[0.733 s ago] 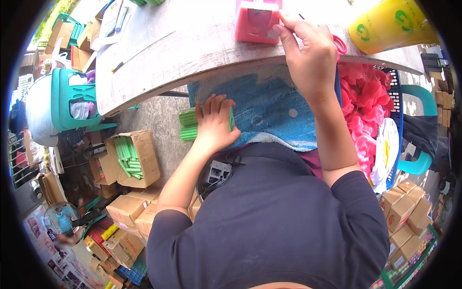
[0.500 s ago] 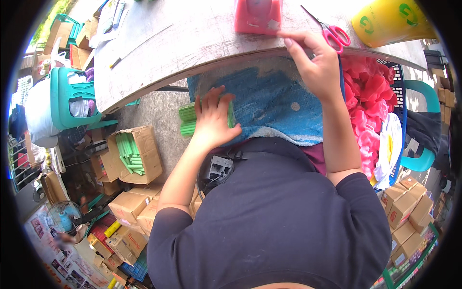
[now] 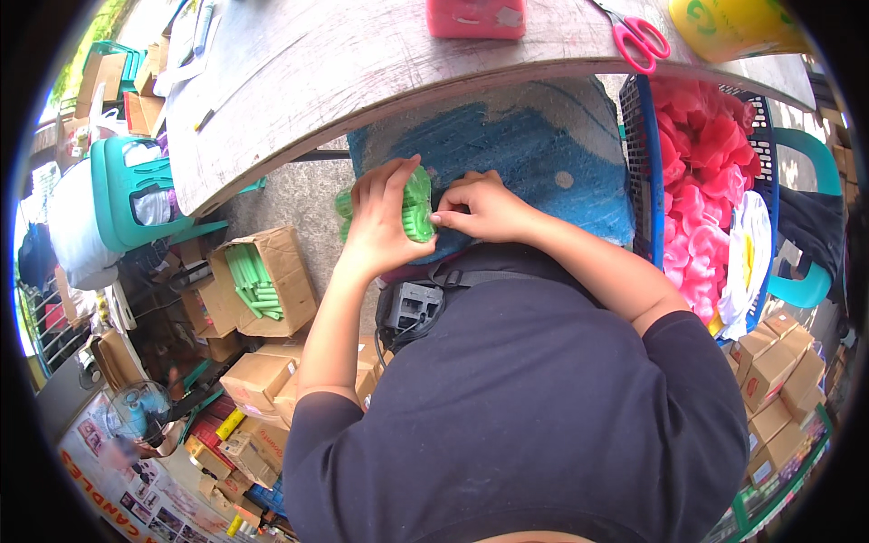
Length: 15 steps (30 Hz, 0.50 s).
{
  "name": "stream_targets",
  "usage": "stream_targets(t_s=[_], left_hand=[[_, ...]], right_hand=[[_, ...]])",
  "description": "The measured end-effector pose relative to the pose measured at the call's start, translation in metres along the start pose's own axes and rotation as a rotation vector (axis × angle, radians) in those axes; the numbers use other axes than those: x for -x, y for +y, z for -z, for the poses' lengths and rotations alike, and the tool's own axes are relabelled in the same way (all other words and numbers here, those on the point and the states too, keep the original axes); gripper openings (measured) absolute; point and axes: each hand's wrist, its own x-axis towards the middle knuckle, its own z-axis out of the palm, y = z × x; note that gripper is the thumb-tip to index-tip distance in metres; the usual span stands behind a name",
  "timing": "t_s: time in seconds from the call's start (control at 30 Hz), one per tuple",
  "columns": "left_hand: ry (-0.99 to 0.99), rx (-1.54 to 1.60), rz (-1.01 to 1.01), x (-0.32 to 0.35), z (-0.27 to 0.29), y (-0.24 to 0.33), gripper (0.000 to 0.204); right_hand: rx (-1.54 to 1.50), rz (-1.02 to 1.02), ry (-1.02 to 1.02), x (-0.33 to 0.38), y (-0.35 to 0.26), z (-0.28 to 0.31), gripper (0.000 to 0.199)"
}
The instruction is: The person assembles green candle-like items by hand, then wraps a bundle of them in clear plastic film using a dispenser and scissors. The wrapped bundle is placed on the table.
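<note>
On my lap, at the left edge of a blue towel point(image 3: 534, 136), my left hand point(image 3: 373, 222) is closed round a clear-wrapped pack of green candles point(image 3: 416, 208). The fingers lie over its top and the thumb is at its near side. My right hand point(image 3: 493, 210) is closed in a pinch, thumb and fingertip against the pack's right edge. Whatever sits in that pinch is too small to make out. Beyond my lap, a pink tape dispenser point(image 3: 475, 20) stands on the table point(image 3: 362, 68).
Pink-handled scissors point(image 3: 641, 45) and a yellow container point(image 3: 738, 27) are on the table. At my right stands a blue basket point(image 3: 641, 172) of pink petal-like pieces point(image 3: 701, 181). An open carton point(image 3: 290, 271) of green candles point(image 3: 255, 282) and a teal chair point(image 3: 113, 195) are at left.
My right hand has come down from the tape dispenser to the pack's right edge. My left hand has closed round the candle pack and tilted it.
</note>
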Motion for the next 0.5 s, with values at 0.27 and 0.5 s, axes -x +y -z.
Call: stream_targets(t_s=[0.27, 0.5], left_hand=[[0.048, 0.348, -0.054, 0.006, 0.028, 0.008, 0.109], [0.208, 0.875, -0.289, -0.012, 0.049, 0.046, 0.121]], right_hand=[[-0.199, -0.252, -0.32, -0.004, -0.052, 0.058, 0.034], [-0.495, -0.001, -0.179, 0.019, -0.073, 0.071, 0.043]])
